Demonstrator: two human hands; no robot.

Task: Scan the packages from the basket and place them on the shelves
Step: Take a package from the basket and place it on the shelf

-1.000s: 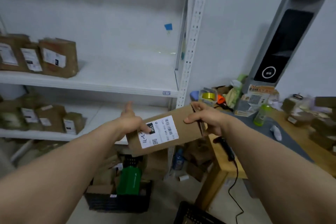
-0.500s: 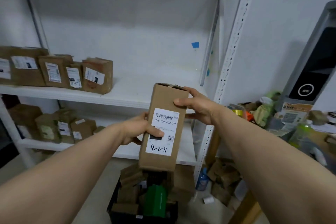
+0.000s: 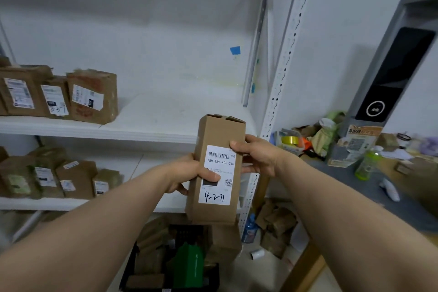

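Both hands clasped on one tall cardboard box, upright in the air in front of the shelves. Left hand wrapped round the box's left side, thumb pressed flat across the white label. Right hand gripping the right side higher up, thumb tip on the label's top right corner, fingers hidden behind. Label facing the camera: barcode, printed code "15H-159-A03-210", small square code, handwritten "4-2-71" at the bottom. Top flaps of the box slightly parted.

Behind the box, front edge of the upper shelf, bare toward its right end. Near that shelf's left end, a row of brown labelled packages standing side by side. On the lower shelf, more brown packages toward the left end.

Down on the floor, directly below the held box, a black basket with cardboard packages and a green item inside.

At right, a cluttered counter: yellow tape roll, green bottle, small boxes, and a tall grey device with a dark screen at the back edge.
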